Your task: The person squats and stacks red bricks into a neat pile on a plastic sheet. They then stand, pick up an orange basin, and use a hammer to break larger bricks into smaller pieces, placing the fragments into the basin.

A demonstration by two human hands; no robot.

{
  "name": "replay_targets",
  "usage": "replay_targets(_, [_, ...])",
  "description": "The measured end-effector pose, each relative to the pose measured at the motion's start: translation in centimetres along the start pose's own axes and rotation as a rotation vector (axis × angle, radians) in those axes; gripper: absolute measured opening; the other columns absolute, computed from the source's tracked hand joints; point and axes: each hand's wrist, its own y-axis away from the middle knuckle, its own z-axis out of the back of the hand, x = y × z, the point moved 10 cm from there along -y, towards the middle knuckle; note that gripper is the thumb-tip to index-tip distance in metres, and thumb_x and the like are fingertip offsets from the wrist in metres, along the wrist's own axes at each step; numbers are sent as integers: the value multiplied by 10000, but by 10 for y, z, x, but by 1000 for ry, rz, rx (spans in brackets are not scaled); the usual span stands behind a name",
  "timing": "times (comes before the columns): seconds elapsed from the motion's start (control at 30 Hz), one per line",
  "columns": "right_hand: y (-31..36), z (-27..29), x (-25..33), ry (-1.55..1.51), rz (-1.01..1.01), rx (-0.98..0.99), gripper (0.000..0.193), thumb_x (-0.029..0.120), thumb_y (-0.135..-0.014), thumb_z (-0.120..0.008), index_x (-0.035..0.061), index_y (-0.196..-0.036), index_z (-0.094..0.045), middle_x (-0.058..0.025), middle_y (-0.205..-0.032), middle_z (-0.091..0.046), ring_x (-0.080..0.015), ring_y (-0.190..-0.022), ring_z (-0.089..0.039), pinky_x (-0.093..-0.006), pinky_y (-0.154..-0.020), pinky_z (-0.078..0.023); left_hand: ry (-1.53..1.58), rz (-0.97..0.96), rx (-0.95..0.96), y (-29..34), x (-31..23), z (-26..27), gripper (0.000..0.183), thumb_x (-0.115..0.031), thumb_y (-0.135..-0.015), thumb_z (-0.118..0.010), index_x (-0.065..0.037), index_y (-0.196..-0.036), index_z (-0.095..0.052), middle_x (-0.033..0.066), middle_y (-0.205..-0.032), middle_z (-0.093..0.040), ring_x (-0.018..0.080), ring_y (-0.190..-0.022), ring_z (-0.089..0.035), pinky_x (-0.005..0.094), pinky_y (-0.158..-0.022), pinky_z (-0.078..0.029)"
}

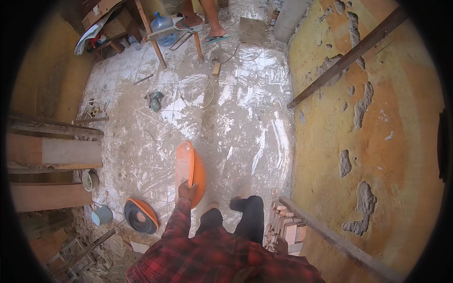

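Observation:
My left hand grips the rim of an orange basin, which is tipped on its side above the floor in front of me. The basin's inner face looks dusty and turns to the left. My right hand is low at the right, beside a stack of reddish and pale tile or brick pieces. The fingers of this hand are mostly hidden, so its grip does not show. Red-and-black checked sleeves cover my arms.
A second orange basin with a dark inside, a light blue bucket and a grey bucket stand left. A teal power tool lies on the dusty tiled floor. Beyond, a person's sandalled feet are near a wooden trestle.

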Motion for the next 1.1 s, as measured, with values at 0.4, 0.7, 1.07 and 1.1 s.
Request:
replay_targets(0.4, [-288,129,688,-566,546,176,333,260,-1027,-589,-32,-1184,-595,-112,-965,-669,-174,-791,-676,-285,-741,-548,-184,-548,157,-125,-564,-157,473,-336,-903,-676,13,-1222,-652,281,-1060,-692,446,-1023,-660,497,-919,-520])
replay_targets(0.7, [-494,317,1021,-173,675,-106,235,173,-917,-709,36,-806,-554,-19,-684,-596,-97,-604,-578,-262,-565,-482,-12,-786,294,-329,-828,-239,864,-431,-860,-732,32,-1496,-374,291,-1508,-416,376,-1400,-428,414,-1153,-356])
replay_targets(1.07, [-740,434,1354,305,899,-155,296,245,-868,-742,38,-829,-534,-47,-656,-507,-178,-587,-496,-344,-593,-447,-420,368,332,-626,-612,-221,594,-448,-880,-664,-44,-1315,-627,204,-1318,-639,342,-1251,-599,413,-1057,-472])
replay_targets(1.1, [-753,439,1382,307,923,-165,293,249,-865,-745,35,-844,-547,-58,-657,-526,-196,-584,-518,-353,-595,-456,-349,352,294,-642,-621,-226,604,-460,-873,-668,-42,-1308,-633,205,-1306,-646,340,-1243,-606,412,-1051,-477])
